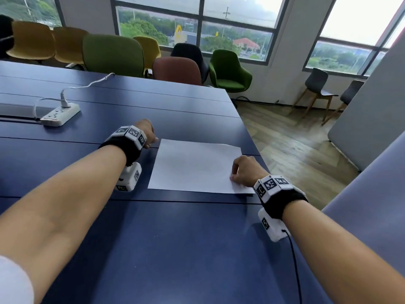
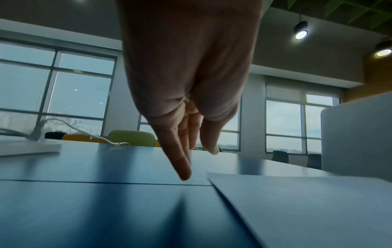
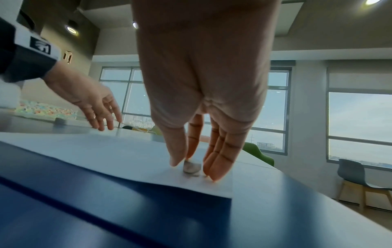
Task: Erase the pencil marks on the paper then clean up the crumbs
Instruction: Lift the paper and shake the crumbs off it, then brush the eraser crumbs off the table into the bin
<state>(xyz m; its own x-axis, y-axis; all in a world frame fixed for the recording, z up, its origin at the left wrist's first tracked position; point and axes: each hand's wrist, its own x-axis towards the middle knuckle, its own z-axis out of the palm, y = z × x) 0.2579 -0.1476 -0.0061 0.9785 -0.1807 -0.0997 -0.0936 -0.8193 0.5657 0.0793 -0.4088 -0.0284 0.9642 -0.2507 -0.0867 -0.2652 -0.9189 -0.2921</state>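
A white sheet of paper (image 1: pixel 195 165) lies flat on the blue table (image 1: pixel 153 238), with only very faint grey marks near its middle. My right hand (image 1: pixel 233 174) rests on the sheet's near right corner and pinches a small grey-white eraser (image 3: pixel 192 167) between thumb and fingertips, its end on the paper. My left hand (image 1: pixel 151 141) hovers just left of the sheet's far left corner; its fingers (image 2: pixel 184 172) hang straight down close to the table and hold nothing.
A white power strip (image 1: pixel 60 115) with a plugged cable lies at the table's far left. The table's edge runs close to the right of the paper, and a grey partition (image 1: pixel 372 106) stands beyond it. Several chairs line the far side.
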